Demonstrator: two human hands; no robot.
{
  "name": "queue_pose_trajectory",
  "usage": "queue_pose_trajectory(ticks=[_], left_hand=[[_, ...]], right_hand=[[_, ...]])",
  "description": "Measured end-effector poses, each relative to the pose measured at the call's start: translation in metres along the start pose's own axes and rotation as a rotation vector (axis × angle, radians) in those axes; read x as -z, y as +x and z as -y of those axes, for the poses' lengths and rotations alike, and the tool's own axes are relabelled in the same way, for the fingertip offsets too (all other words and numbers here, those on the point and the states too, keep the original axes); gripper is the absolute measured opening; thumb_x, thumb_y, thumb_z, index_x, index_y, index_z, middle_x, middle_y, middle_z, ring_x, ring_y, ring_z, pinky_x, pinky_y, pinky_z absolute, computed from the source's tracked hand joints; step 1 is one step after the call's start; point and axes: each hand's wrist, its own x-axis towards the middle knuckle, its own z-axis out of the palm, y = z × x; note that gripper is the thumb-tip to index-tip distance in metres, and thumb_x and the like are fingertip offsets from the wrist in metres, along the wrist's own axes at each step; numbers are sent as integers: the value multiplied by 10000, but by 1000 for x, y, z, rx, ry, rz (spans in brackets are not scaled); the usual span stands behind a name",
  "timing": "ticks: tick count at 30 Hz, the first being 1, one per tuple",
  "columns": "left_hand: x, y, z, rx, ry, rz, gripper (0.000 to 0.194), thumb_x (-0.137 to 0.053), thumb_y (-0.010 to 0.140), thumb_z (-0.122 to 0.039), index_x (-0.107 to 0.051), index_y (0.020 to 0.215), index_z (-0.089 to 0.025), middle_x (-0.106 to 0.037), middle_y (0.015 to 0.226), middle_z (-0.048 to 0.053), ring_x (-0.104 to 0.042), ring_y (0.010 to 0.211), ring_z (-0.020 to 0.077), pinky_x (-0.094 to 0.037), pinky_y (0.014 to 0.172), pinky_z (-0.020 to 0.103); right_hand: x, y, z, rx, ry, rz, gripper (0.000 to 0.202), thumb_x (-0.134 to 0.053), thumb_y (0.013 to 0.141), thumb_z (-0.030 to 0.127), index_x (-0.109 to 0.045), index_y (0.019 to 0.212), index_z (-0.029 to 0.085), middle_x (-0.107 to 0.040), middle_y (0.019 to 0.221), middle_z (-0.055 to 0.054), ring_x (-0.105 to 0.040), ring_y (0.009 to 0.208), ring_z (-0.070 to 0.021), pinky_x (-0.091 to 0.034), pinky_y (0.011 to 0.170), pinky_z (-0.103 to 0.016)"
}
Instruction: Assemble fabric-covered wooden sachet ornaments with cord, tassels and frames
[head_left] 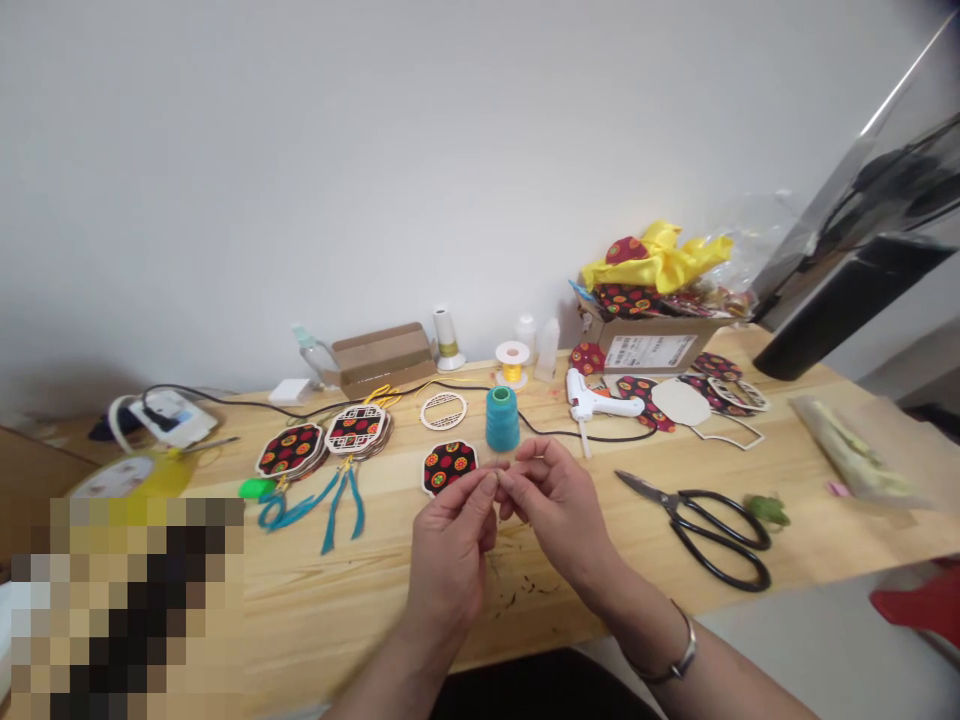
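Note:
My left hand [460,525] and my right hand [553,500] meet above the wooden table, thumbs and fingertips pinched together. Whatever sits between the fingertips is too small to make out. Just beyond them stands a cone of teal thread [502,420]. A dark floral fabric piece with a pale rim [448,466] lies flat past my left hand, partly covered by it. Behind that piece is a pale round openwork frame [443,410]. To the right of my right hand rest large black-handled scissors [697,520], their blades pointing left.
Stacked floral pieces [291,450] with teal tassels [345,505] lie left. A white glue gun [604,400] with a black cord stands behind my right hand. A cardboard box [652,340] of fabric sits back right. A black cylinder [847,300] leans at far right.

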Motion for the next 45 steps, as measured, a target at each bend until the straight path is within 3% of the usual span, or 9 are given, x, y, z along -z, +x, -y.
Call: queue_pose_trajectory(ticks=[19,27,34,41,45], left_hand=[[1,-3,-1,104,-61,54,309,-797,598,-311,-725,811,-100,-387,471,-74,-218,422,8,-156,393,148],[7,-3,1,98,-32,52,303,-786,615,-300,-733,864,-137,-513,531,-24,-361,454,38,-223,421,169],[9,1,1,-8,17,21,250,-783,619,-294,-738,820,-152,-626,728,28,-402,481,31,-274,439,180],[6,-2,2,-112,114,24,202,-771,634,-300,-746,770,-153,-617,976,64,-371,466,4,-271,419,191],[9,0,4,-188,204,53,191,-746,664,-321,-753,781,-170,-628,1023,75,-442,524,41,-321,453,208]], right_hand=[[-1,-6,-5,40,30,-41,224,-679,731,236,-488,846,211,-617,627,57,-563,498,-88,-449,491,-218],[-6,-4,2,-15,50,-28,262,-696,692,249,-465,808,209,-586,508,72,-537,437,-95,-404,442,-206],[-7,-1,1,-43,54,-23,242,-688,699,239,-485,824,194,-592,494,59,-520,431,-87,-361,434,-194],[-1,-1,4,-94,12,-13,211,-702,682,259,-615,837,146,-589,508,41,-491,439,-73,-360,441,-198],[2,-2,5,-93,19,32,141,-690,690,240,-646,767,131,-583,504,31,-490,443,-66,-345,436,-192]])
